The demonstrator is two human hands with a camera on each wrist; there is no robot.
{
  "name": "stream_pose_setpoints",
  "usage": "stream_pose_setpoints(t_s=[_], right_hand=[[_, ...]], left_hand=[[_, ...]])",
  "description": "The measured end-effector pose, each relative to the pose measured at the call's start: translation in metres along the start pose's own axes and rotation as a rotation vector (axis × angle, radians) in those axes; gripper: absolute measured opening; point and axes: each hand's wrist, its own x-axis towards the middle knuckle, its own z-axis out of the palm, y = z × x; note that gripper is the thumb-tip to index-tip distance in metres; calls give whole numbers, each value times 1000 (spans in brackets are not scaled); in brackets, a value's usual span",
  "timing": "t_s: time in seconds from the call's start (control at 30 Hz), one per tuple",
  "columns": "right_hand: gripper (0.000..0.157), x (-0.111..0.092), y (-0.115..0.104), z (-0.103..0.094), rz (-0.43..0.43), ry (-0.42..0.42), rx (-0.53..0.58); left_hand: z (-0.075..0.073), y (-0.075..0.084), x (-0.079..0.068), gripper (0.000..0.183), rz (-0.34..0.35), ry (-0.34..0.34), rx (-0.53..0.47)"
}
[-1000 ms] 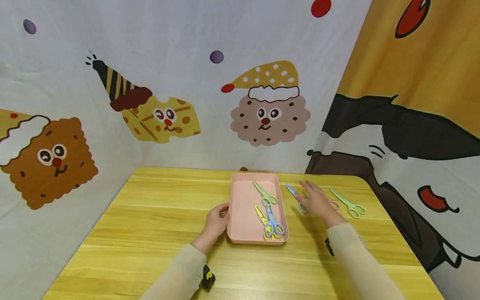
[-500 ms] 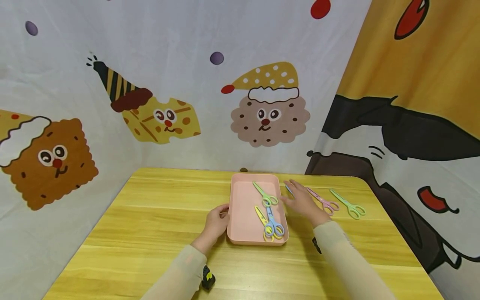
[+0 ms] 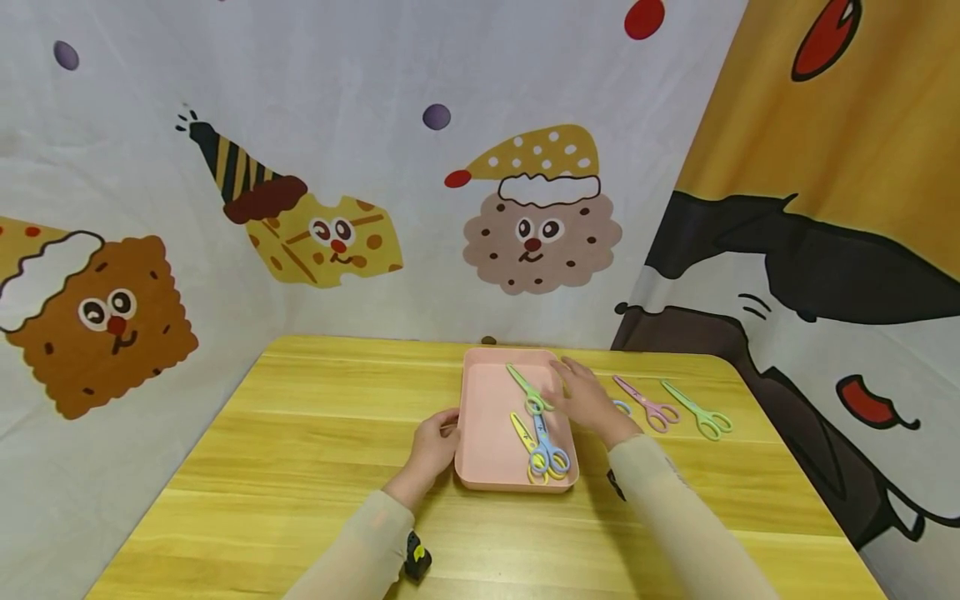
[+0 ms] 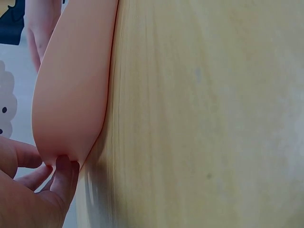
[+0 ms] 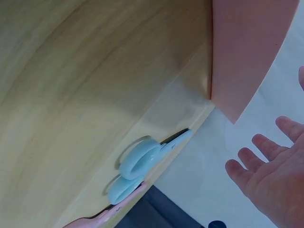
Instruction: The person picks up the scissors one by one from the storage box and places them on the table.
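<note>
A pink tray [image 3: 483, 425] lies on the wooden table, with scissors inside: a green pair [image 3: 519, 380] toward the back, a yellow pair [image 3: 522, 428] and a blue pair [image 3: 550, 458] overlapping near the front right. My left hand [image 3: 433, 446] grips the tray's left side, thumb and fingers on its wall in the left wrist view. My right hand [image 3: 588, 404] reaches over the tray's right rim, fingertips close to the green scissors' handles, partly covering them. In the right wrist view its fingers are spread and hold nothing. Another pair of blue scissors [image 5: 140, 161] lies on the table, mostly hidden in the head view.
Right of the tray lie pink scissors [image 3: 651, 406] and another pair of green scissors [image 3: 697, 410]. The wooden table [image 3: 337, 400] extends left of the tray. A cloth backdrop [image 3: 360, 100] printed with cartoon figures hangs behind and beside the table.
My right hand has moved left from above the table's blue scissors to over the tray's right rim, uncovering the pink scissors. My left hand and the tray stay in place.
</note>
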Motion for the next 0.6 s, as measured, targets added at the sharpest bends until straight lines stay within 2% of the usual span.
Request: stream_pose_setpoints(t_s=[0.27,0.4,0.5,0.6], right_hand=[[75,9,-11,4,-2,-47,-42],[74,13,-19,8,6,-90,10],[73,14,-25,10,-19,-112,51],[72,14,-31,12,-51,-115,47]], left_hand=[[1,-2,1,37,-2,-3,6],[1,-2,1,37,-7,2,11],[1,-1,1,36,-9,4,16],[0,1,0,36,-6,2,16]])
